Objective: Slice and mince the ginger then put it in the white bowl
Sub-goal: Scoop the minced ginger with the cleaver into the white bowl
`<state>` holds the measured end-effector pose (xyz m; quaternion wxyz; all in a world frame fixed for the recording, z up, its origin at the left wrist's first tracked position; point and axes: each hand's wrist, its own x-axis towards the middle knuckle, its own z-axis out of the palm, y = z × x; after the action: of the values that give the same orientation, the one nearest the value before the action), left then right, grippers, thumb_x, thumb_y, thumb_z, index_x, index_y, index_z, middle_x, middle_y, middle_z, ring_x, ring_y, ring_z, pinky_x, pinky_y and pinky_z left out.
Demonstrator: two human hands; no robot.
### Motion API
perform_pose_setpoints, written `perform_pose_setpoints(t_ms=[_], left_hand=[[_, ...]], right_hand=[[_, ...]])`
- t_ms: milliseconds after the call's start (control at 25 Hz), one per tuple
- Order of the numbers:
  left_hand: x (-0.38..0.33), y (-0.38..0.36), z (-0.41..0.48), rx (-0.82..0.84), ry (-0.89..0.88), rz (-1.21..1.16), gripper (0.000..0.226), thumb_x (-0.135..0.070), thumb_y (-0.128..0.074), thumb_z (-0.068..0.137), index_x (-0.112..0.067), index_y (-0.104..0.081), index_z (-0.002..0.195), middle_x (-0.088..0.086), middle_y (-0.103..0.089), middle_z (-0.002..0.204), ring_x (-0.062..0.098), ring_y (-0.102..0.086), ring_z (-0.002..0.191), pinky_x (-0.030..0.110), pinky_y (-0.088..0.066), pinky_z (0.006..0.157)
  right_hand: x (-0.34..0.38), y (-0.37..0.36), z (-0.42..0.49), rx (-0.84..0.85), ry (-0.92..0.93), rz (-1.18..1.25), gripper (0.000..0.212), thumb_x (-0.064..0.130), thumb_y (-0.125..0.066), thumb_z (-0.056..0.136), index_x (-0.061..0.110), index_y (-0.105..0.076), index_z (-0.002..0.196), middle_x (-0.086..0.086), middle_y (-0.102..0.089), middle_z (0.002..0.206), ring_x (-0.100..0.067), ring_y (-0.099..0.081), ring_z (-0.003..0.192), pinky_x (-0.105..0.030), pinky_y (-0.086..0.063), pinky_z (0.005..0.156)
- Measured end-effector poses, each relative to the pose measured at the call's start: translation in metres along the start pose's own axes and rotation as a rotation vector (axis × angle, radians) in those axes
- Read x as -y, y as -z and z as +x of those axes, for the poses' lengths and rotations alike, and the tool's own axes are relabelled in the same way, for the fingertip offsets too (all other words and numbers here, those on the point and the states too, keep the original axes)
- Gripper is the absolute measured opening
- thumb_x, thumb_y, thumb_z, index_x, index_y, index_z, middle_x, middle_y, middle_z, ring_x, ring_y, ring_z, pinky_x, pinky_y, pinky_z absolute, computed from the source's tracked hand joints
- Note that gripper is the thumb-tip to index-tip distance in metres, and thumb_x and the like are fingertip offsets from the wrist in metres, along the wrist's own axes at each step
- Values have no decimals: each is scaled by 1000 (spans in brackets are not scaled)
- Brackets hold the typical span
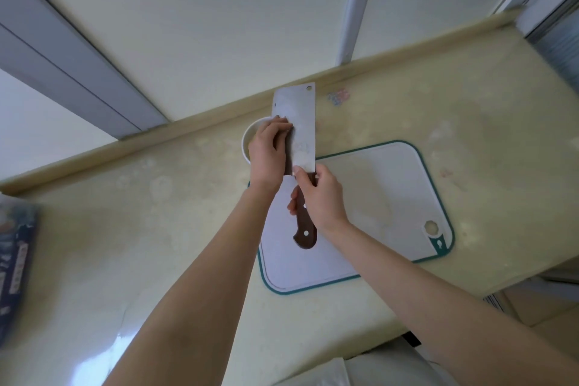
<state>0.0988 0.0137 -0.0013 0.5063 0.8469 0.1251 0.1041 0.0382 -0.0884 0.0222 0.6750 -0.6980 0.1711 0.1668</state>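
Steel cleaver point(297, 110): raised over white bowl point(250, 132)
Right hand point(319, 197): gripping wooden handle point(304, 230)
Left hand point(268, 153): fingers seemingly pressing the blade point(303, 147)

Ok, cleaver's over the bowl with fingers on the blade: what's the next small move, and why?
Probably wipe the left hand across the cleaver blade, toward the white bowl. The right hand holds the blade over the bowl and the cutting board looks bare, so any ginger likely clings to the blade.
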Motion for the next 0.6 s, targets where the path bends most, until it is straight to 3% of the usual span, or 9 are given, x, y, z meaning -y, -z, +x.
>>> perform_pose_setpoints(t_ms=[80, 160, 320, 400, 600], left_hand=[[4, 2, 6, 0, -4, 11, 22, 6, -50, 89, 1, -70, 96, 12, -64, 114, 20, -56, 113, 20, -39, 100], [8, 5, 7, -2, -44, 49, 23, 8, -50, 88, 1, -71, 95, 12, -65, 111, 21, -59, 108, 23, -42, 98], [10, 16, 7, -26, -37, 117, 28, 10, -48, 85, -2, -71, 95, 7, -67, 104, 13, -59, 92, 1, -37, 80], [5, 20, 7, -61, 2, 131, 31, 8, -45, 86, -5, -71, 97, 4, -66, 101, 11, -56, 87, -1, -35, 73], [-9, 16, 6, -56, -77, 169, 31, 4, -42, 91, -5, -65, 109, 7, -62, 106, 20, -56, 100, 18, -39, 87]], right_hand=[[4, -2, 9, -15, -3, 2, 21, 21, -56, 95, 4, -48, 85, -10, -55, 58, -20, -54, 37, -24, -46, 39], [8, -3, 16, -25, -4, -6, 23, 20, -56, 95, 7, -44, 81, -10, -55, 57, -19, -53, 36, -23, -44, 39], [14, 2, 26, -44, 27, -52, 29, 20, -56, 95, 11, -39, 73, -11, -54, 56, -18, -52, 34, -23, -43, 38], [17, 5, 30, -48, 45, -66, 28, 21, -56, 95, 11, -40, 73, -12, -55, 56, -16, -52, 33, -22, -43, 37], [22, 10, 34, -60, 52, -67, 28, 21, -56, 95, 12, -42, 72, -7, -54, 53, -17, -52, 34, -22, -44, 38]])
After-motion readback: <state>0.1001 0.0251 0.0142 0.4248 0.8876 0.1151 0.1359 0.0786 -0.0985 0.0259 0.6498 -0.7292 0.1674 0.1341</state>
